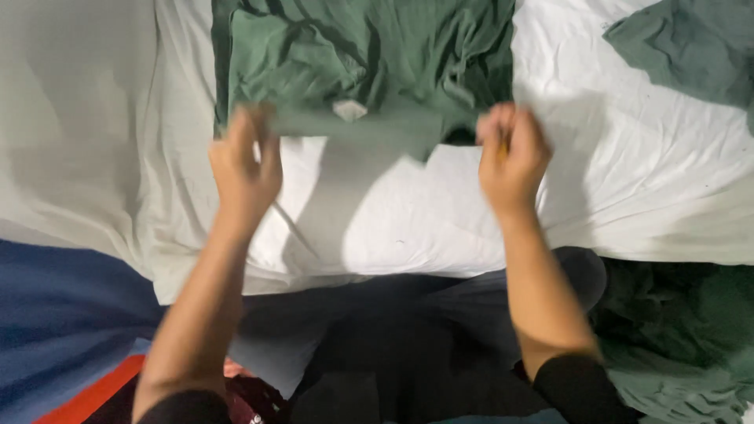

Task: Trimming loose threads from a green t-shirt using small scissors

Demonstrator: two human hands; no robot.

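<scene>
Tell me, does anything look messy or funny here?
Yes. The green shirt gripped by the left hand and right hand is badly crumpled, not flat. Another green cloth lies loose on the white sheet, and more green clothes sit heaped at lower right.

— Item one, as we log it?

— A dark green garment (369, 71), soft knit, heavily creased. We note a small pale tag (349, 109) near its lower middle.

— Pose?

— We record its near edge lifted and stretched sideways, gripped at one end by the left hand (245, 169) and at the other by the right hand (512, 153). The rest lies bunched on the white sheet (628, 173), towards the far side.
</scene>
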